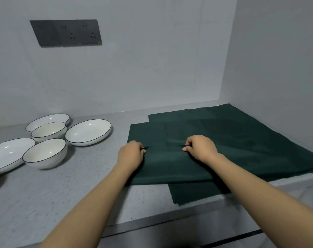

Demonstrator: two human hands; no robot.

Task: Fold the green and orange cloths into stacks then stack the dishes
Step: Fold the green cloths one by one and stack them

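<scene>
both the left hand [132, 151] and right hand [198, 147] are pinching the dark green, soft, limp cloth [223, 140] lying on the grey desk [71, 185], likely needing edge grips since it is drooping easily.

three shallow plates [88, 131], two bowls [45, 152], perhaps three overlapping green cloths [223, 133], two hands [131, 152]

Cloths [223, 140] are looking deep dark green, plain, no pattern. Dishes [88, 131] are showing white with thin black rims. Counter [62, 185] is reading speckled grey, socket panel [66, 32] dark charcoal.
</scene>
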